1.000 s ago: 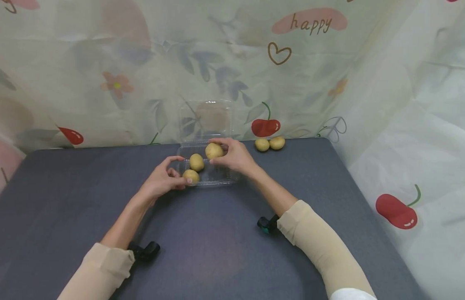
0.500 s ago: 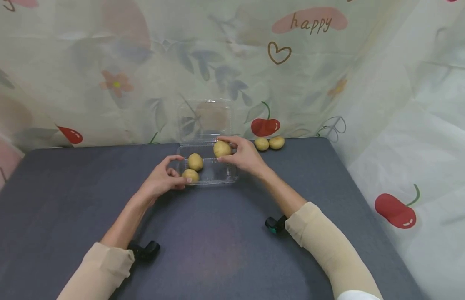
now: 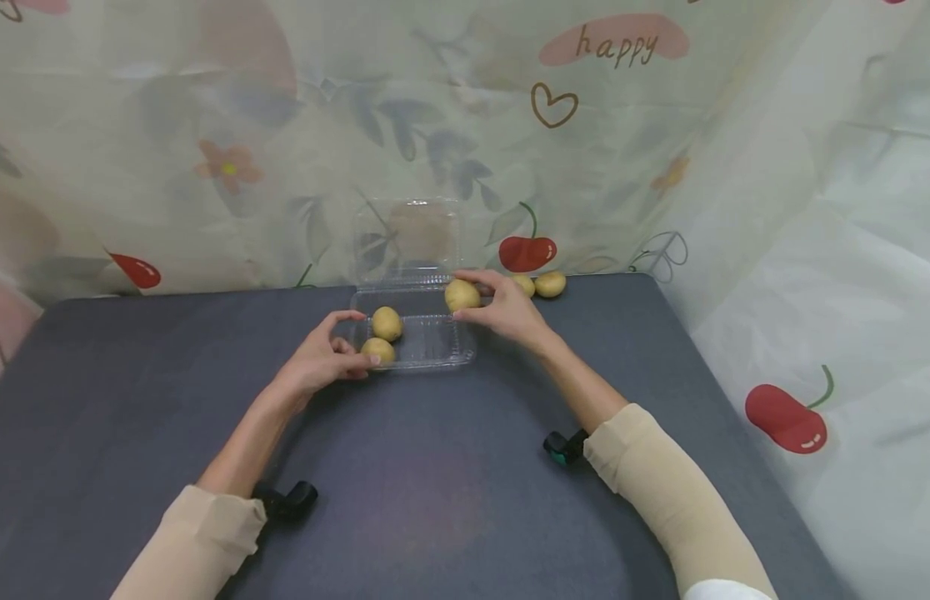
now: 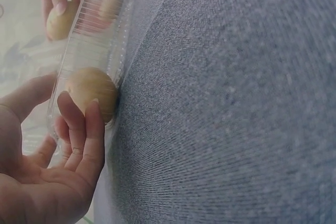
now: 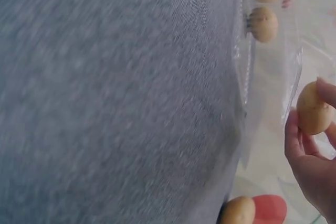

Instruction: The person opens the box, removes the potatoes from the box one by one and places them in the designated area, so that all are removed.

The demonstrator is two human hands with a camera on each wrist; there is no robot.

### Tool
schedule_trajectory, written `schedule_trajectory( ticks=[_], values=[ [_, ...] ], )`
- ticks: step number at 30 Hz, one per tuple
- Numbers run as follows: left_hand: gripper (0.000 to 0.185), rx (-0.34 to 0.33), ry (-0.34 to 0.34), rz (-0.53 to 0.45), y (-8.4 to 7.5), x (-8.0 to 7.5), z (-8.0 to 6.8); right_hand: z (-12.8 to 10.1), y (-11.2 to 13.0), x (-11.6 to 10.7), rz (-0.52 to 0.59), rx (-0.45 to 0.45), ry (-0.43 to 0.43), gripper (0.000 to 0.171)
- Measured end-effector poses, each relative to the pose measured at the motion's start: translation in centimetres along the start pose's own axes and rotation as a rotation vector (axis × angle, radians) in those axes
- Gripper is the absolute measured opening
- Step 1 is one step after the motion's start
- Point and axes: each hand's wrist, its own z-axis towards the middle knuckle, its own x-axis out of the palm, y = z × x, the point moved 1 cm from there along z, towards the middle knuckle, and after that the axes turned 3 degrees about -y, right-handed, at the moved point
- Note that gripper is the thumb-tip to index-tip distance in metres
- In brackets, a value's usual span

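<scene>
A clear plastic clamshell container point(image 3: 427, 340) sits on the dark grey table point(image 3: 435, 500) with its lid point(image 3: 408, 237) standing open at the back. Two potatoes point(image 3: 387, 323) point(image 3: 377, 350) lie in its left half. My left hand point(image 3: 357, 340) grips the container's left end, its fingers point(image 4: 84, 135) against the wall beside the near potato point(image 4: 92, 93). My right hand point(image 3: 476, 302) pinches a third potato point(image 3: 461, 293) point(image 5: 313, 108) just above the container's far right corner.
Two more potatoes point(image 3: 550, 284) point(image 3: 522, 285) lie at the table's back edge, right of the container, the left one half hidden by my right hand. A printed curtain point(image 3: 210, 167) hangs behind and to the right of the table.
My right hand has carried its potato to the right, from above the container's middle to its far right corner. The left hand and the two potatoes inside have stayed put.
</scene>
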Motion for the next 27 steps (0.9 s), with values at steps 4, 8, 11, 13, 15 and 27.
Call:
schedule_trajectory(
  ticks=[4, 8, 11, 13, 15, 27],
  values=[
    [0.080, -0.004, 0.010, -0.005, 0.2, 0.0, 0.0, -0.3, -0.7, -0.5, 0.034, -0.007, -0.010, 0.062],
    [0.080, -0.003, 0.022, -0.007, 0.3, 0.0, 0.0, -0.6, -1.5, -1.0, 0.060, -0.036, -0.016, 0.061],
    [0.080, -0.004, 0.022, -0.008, 0.3, 0.0, 0.0, -0.8, -1.9, -1.4, 0.064, -0.036, -0.019, 0.061],
    [0.079, -0.006, 0.023, -0.011, 0.3, 0.0, 0.0, -0.9, -2.1, -1.7, 0.062, -0.022, -0.023, 0.061],
    [0.078, -0.010, 0.021, -0.009, 0.3, 0.0, 0.0, -1.0, -2.2, -1.9, 0.055, 0.006, -0.029, 0.061],
    [0.080, -0.015, 0.016, -0.003, 0.2, 0.0, 0.2, -1.9, -3.5, -3.7, 0.007, 0.059, -0.061, 0.062]
  ],
)
